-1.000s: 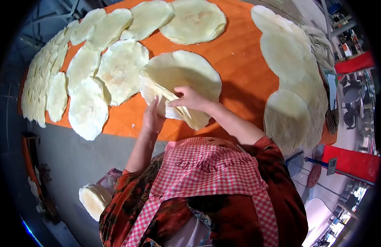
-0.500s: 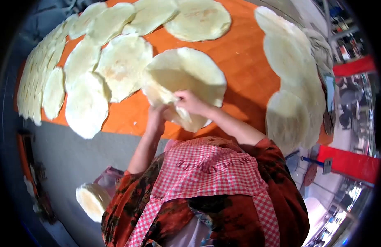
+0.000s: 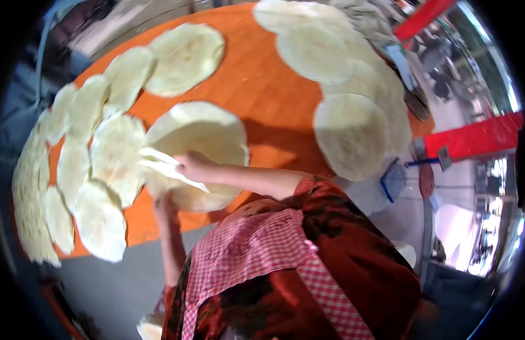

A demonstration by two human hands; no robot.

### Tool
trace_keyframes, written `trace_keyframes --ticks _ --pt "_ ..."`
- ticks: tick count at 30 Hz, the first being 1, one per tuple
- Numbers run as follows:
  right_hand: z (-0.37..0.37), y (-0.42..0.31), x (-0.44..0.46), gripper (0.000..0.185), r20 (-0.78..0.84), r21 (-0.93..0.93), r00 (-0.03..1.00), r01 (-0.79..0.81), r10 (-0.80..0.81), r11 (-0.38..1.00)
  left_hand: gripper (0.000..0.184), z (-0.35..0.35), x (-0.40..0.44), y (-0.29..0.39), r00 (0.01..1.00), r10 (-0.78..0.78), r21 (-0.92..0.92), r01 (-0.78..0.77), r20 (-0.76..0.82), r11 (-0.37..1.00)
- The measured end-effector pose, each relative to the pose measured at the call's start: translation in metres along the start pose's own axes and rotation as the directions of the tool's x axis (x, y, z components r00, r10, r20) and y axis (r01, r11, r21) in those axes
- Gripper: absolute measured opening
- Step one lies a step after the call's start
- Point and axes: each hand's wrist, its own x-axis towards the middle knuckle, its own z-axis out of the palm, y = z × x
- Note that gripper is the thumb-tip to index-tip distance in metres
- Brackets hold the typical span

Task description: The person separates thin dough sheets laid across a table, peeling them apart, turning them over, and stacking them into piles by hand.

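Observation:
A large round flatbread (image 3: 211, 127) lies on the orange table cover in front of me. My right hand (image 3: 194, 167) is closed on a folded, raised flap of it, which stands up as a pale narrow strip. At the lower left rim of the same flatbread is my left hand (image 3: 168, 207), fingers curled at the edge and slightly blurred. The flap partly hides the flatbread's left side. Just left of my hands lies another round flatbread (image 3: 116, 158) with light brown spots.
Overlapping flatbreads (image 3: 33, 187) line the left end of the orange table (image 3: 268, 122). More flatbreads (image 3: 353, 133) overlap along the right edge. A crumpled cloth (image 3: 367, 22) sits at the back right. Below the table's front edge is grey floor (image 3: 115, 283).
My view has swung to the right, so the table appears shifted left. My right hand has raised the flap into a folded strip; my left hand is now lower, at the rim.

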Motion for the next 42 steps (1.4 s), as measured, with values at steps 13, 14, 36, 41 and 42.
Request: trace_keyframes --ticks 13,14,36,41,42 --pt "-0.404 0.158 -0.169 0.025 -0.533 0.547 0.536 -0.373 0.655 0.749 0.041 -0.079 0.008 -0.073 0.918 -0.386 -0.715 0.332 0.094 0.616" --pt "-0.402 0.171 -0.184 0.027 -0.504 0.575 0.431 -0.480 0.749 0.663 0.042 -0.074 0.006 -0.067 0.922 -0.375 -0.726 0.325 0.100 0.605" --pt "-0.261 -0.071 0.155 0.028 -0.122 0.070 0.991 -0.043 0.051 0.997 0.025 0.026 0.052 0.138 0.968 0.218 -0.529 -0.250 -0.124 0.811" --pt "-0.406 0.045 0.128 0.040 -0.428 0.421 0.901 0.132 0.069 0.897 0.010 0.075 0.109 0.039 0.879 0.392 0.118 -0.374 -0.270 0.920" --pt "-0.421 0.071 0.113 0.041 -0.450 0.420 0.883 0.079 0.131 0.904 0.012 0.085 0.117 0.023 0.835 0.514 0.337 -0.435 -0.195 0.835"
